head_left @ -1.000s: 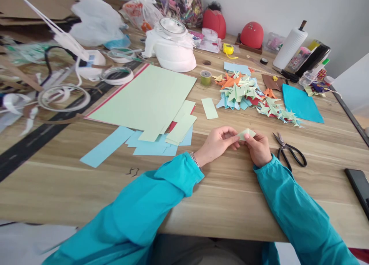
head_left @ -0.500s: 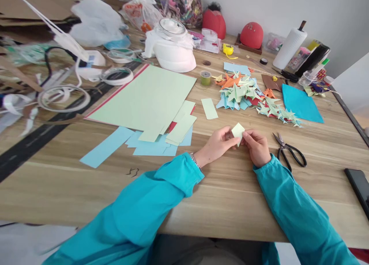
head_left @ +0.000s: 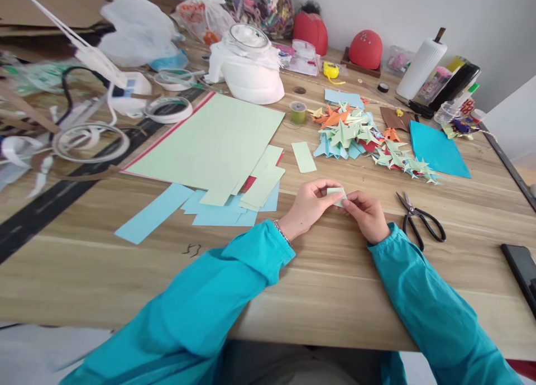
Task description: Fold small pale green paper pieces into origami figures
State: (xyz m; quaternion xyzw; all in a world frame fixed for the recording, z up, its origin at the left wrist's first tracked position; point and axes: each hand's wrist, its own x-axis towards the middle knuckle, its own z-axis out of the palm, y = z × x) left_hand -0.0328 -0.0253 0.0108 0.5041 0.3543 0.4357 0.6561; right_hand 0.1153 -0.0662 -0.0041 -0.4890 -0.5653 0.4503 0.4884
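Observation:
A small folded piece of pale green paper [head_left: 336,197] is pinched between my two hands above the table. My left hand [head_left: 310,205] grips its left side, thumb in front and fingers behind. At its lower right corner, my right hand [head_left: 365,213] holds it between thumb and fingertips. Just beyond them lies a pale green paper strip [head_left: 304,157]. Folded paper stars [head_left: 345,132] in green, blue, orange and red are heaped farther back. Black-handled scissors [head_left: 420,220] rest to the right, blades partly apart.
Left of my hands, large green sheets [head_left: 209,142] overlap blue paper strips [head_left: 226,214]. A spool of green thread [head_left: 298,113] stands behind. A turquoise square [head_left: 439,149] lies at right, with a phone [head_left: 519,273] near the edge. Tape rolls and a glue gun [head_left: 134,91] clutter the left.
The green paper has turned from a diamond-like pose to a flatter, rectangular one and shifted slightly left. Both hands moved a little left with it.

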